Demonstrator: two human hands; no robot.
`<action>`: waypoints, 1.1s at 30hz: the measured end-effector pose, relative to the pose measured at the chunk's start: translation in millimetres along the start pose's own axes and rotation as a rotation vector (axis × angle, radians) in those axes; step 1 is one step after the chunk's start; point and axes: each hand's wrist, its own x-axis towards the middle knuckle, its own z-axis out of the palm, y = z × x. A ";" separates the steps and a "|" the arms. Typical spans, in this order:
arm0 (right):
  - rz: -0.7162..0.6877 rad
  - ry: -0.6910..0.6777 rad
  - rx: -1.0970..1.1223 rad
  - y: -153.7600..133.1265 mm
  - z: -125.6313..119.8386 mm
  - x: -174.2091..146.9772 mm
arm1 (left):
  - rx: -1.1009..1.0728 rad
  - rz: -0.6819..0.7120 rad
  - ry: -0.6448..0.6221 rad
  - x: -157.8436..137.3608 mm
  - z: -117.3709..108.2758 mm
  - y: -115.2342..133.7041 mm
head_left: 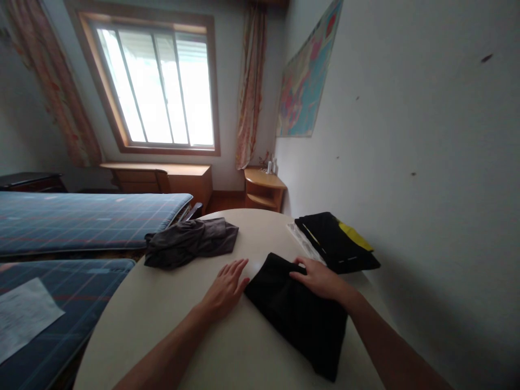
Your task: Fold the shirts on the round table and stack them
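Observation:
A folded black garment (298,319) lies at a slant on the round white table; its exact kind does not show in the folds. My right hand (319,277) is at its upper right edge, thumb and fingers closed on the fabric. My left hand (227,287) rests on the tabletop with fingers stretched out, its thumb close to the garment's left corner and holding nothing. Beyond my left hand is a crumpled dark grey garment (190,242) at the table's far left edge. Past my right hand sits a stack of folded black clothes (331,238) with a yellow part.
The round table (162,319) stands against a white wall on the right. To the left are beds with blue plaid mattresses (93,219), one bearing a sheet of paper (26,314). A desk (187,170) and a corner shelf (264,179) stand under and beside the window.

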 end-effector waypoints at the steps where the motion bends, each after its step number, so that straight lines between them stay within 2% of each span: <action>1: 0.006 0.048 -0.044 2.8 -11.2 4.9 | 0.014 0.005 -0.012 -0.1 1.2 -0.8; 6: 0.043 0.299 -0.266 11.4 -76.1 35.6 | 0.056 0.017 -0.034 -1.1 6.0 -5.5; 10: 0.181 0.454 -0.424 24.2 -128.3 63.3 | 0.074 0.038 -0.010 -1.8 8.1 -8.5; 14: 0.300 0.533 -0.450 57.6 -156.7 83.7 | 0.064 0.025 -0.033 -1.8 7.8 -8.2; 16: 0.413 0.520 -0.449 77.4 -154.2 88.6 | 0.064 0.017 -0.037 -1.4 7.2 -7.4; 19: 0.537 0.485 -0.466 98.5 -132.1 91.7 | 0.065 0.018 -0.030 -0.6 6.2 -6.2; 22: 0.511 0.452 -0.435 105.9 -101.3 94.4 | 0.066 0.026 -0.020 -0.5 5.4 -5.9; 24: 0.505 0.376 -0.393 107.0 -83.4 96.2 | 0.072 0.027 -0.015 -0.9 5.9 -5.9; 26: 0.552 0.291 -0.369 107.2 -70.5 97.3 | 0.078 0.032 -0.002 -0.9 7.5 -5.6; 28: 0.598 0.271 -0.369 104.9 -62.1 97.2 | 0.085 0.046 0.018 0.2 9.2 -4.8; 30: 0.575 0.326 -0.391 96.9 -54.9 96.1 | 0.116 0.031 0.073 2.8 8.9 -5.2; 33: 0.397 0.432 -0.430 71.5 -36.4 91.8 | 0.255 -0.085 0.252 6.9 0.2 -13.6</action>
